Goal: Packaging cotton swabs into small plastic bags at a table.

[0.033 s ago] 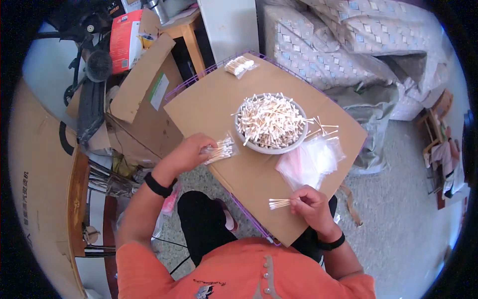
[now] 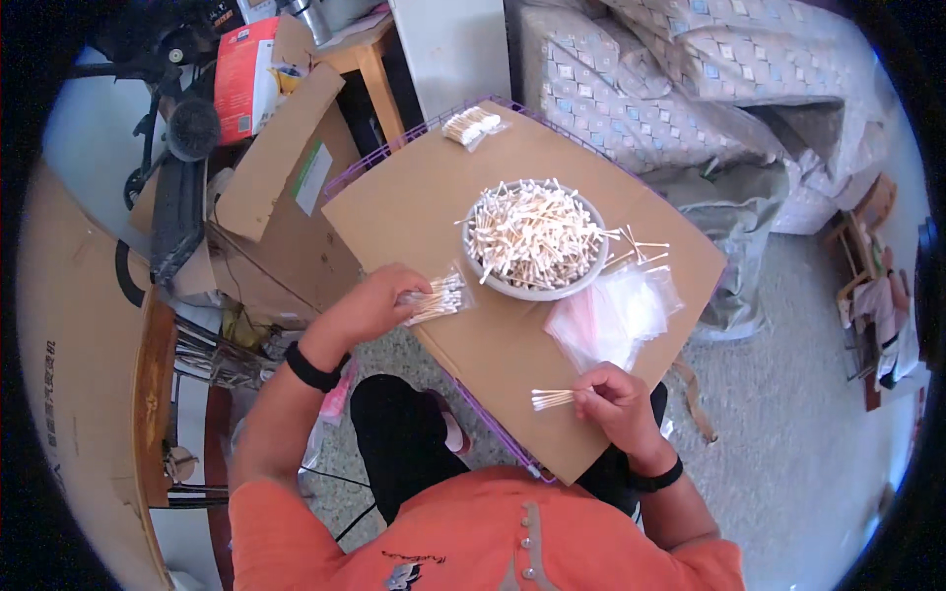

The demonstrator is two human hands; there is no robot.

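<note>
Red carton (image 2: 246,74) upper left; clear bags (image 2: 616,310) mid-board.

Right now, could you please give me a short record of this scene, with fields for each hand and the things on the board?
Left hand: holds a small clear bag of cotton swabs
Right hand: pinches a small bundle of swabs
Bowl: heaped with swabs, mid-board
Empty clear bags: between the bowl and the right hand
Filled packet: far edge of the board
Work surface: cardboard sheet

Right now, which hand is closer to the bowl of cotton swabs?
Left. The left hand holds a small bag of swabs just beside the bowl. The right hand sits farther off toward the board's near edge, pinching a few swabs.
</note>
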